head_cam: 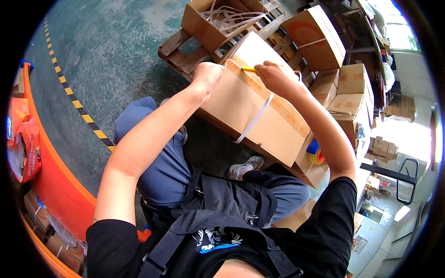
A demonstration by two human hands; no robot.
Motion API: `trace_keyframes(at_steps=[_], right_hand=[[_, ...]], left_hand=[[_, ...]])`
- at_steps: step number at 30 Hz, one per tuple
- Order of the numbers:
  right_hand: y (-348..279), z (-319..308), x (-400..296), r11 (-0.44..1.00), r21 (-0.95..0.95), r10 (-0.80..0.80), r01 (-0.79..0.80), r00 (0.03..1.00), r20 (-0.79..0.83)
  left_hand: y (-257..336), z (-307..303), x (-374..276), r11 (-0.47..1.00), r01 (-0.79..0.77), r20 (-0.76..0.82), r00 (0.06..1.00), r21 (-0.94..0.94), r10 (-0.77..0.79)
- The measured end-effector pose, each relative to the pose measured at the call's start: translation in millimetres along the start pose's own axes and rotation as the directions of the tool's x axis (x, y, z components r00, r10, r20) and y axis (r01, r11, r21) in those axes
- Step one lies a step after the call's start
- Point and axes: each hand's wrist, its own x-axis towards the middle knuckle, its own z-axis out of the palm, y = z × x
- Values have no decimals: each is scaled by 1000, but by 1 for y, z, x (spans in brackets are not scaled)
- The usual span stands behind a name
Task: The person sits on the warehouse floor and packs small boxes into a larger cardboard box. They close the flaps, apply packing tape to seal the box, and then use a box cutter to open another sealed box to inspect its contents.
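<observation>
Before me lies a long cardboard carton, its seam sealed with clear tape that bears orange print. A white packing strap runs around its middle. My left hand is curled into a fist at the carton's far left edge; whether something is inside the fist is hidden. In my right hand is a slim yellow tool, too little exposed to name exactly. The tool's end meets the taped seam near the carton's far corner, a short gap from my left fist.
Behind the carton, an open box of loose white straps rests on a wooden pallet. More cartons stand at the right. Tape rolls sit by the carton's near right end. An orange bin borders my left side.
</observation>
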Motion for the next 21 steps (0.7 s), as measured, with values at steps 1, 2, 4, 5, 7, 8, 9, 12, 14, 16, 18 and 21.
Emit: trace_keyframes(at_steps=[1,2,4,5,7,8,9,12,14,16,18,21], right_hand=[[6,2,-12,1000,-19,12,-12,1000,17],[11,3,-27,999,-38,26,-24,999,33],[22,8,-69,992,-15,129,-128,987,95],[32,16,-91,991,-26,134,-132,987,86],[58,38,-140,988,-50,147,-144,987,62],[70,46,-164,984,-82,163,-158,985,62],[80,53,-190,978,-114,185,-177,981,63],[115,70,-264,926,-294,299,-235,934,195],[155,91,-338,857,-469,390,-212,862,323],[178,103,-386,760,-536,589,-368,738,330],[166,75,-367,623,-387,770,-679,619,153],[155,36,-321,768,-8,631,-641,759,-161]], left_hand=[[-5,-3,7,1000,-15,-9,1000,22,16],[-11,-7,12,999,-31,-17,999,44,31],[-5,-2,5,1000,-15,5,1000,8,15],[-1,0,1,1000,-6,16,1000,-9,6],[-2,-2,1,1000,-19,44,999,-19,20],[-2,-2,0,999,-34,32,999,-5,34],[0,0,-2,999,-47,25,999,10,47],[7,4,-8,993,29,64,998,-118,-21],[5,-6,-1,994,-52,124,990,-94,64],[20,-1,-12,996,-7,93,996,-83,15],[44,6,-48,989,-52,90,994,-135,65],[56,9,-82,999,-53,403,914,7,46]])
